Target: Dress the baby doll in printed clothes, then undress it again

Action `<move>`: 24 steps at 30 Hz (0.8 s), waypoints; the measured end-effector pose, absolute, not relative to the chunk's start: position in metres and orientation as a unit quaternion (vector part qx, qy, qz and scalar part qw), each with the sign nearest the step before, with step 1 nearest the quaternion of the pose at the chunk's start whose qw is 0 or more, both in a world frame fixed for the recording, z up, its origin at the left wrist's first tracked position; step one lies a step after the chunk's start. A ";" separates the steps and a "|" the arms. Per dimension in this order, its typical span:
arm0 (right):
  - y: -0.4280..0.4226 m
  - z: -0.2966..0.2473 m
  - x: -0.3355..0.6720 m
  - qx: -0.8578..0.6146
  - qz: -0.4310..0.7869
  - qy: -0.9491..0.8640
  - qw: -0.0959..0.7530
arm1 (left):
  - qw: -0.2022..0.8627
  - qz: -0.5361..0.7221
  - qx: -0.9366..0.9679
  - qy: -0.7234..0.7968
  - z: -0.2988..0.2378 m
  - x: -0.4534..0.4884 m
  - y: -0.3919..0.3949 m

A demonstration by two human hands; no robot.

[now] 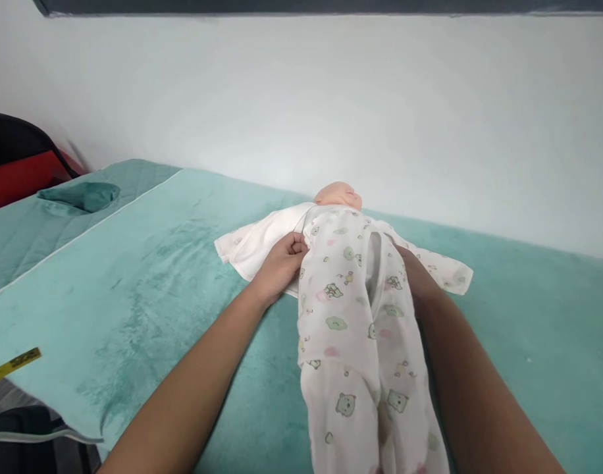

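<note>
A baby doll [338, 196] lies on its back on a teal blanket [148, 276], head away from me. It wears white printed trousers [353, 329] with little bears and clouds. A white top [255, 243] lies spread open under it. My left hand [279, 266] pinches the waistband of the trousers at the doll's left side. My right hand [415, 276] is at the other side of the waist, its fingers tucked behind the cloth and mostly hidden.
A folded teal cloth [79, 196] lies at the far left on a quilted teal mat [15, 243]. A red and black object [20, 168] stands behind it. A yellow tape [12, 365] pokes in at the left edge. A white wall [331, 99] rises behind.
</note>
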State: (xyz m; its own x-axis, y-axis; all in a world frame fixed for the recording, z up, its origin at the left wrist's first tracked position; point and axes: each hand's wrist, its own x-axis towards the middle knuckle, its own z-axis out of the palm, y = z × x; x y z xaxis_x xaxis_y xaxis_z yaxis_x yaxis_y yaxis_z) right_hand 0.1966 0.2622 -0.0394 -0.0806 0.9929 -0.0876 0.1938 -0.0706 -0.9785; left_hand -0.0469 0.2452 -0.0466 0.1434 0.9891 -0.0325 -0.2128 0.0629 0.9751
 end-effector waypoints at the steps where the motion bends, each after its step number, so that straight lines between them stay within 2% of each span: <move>1: 0.264 -0.042 0.198 -0.538 0.484 -0.557 0.408 | 0.589 0.503 0.468 0.426 -0.046 -0.046 0.246; 4: 0.267 -0.044 0.198 -0.539 0.456 -0.583 0.403 | 0.539 0.509 0.486 0.463 -0.047 -0.045 0.248; 10: 0.267 -0.035 0.186 -0.553 0.448 -0.574 0.405 | 0.320 0.486 0.565 0.585 -0.057 -0.042 0.250; 12: 0.269 -0.037 0.185 -0.560 0.457 -0.560 0.405 | 0.284 0.465 0.573 0.613 -0.058 -0.041 0.251; 15: 0.274 -0.045 0.189 -0.595 0.410 -0.574 0.385 | 0.268 0.429 0.578 0.640 -0.057 -0.042 0.254; 19: 0.281 -0.055 0.199 -0.666 0.252 -0.612 0.344 | 0.254 0.408 0.605 0.635 -0.053 -0.044 0.258; 22: 0.283 -0.057 0.202 -0.684 0.177 -0.639 0.304 | 0.312 0.398 0.591 0.629 -0.047 -0.047 0.256; 24: 0.282 -0.057 0.203 -0.666 0.194 -0.662 0.282 | 0.379 0.391 0.572 0.614 -0.043 -0.051 0.254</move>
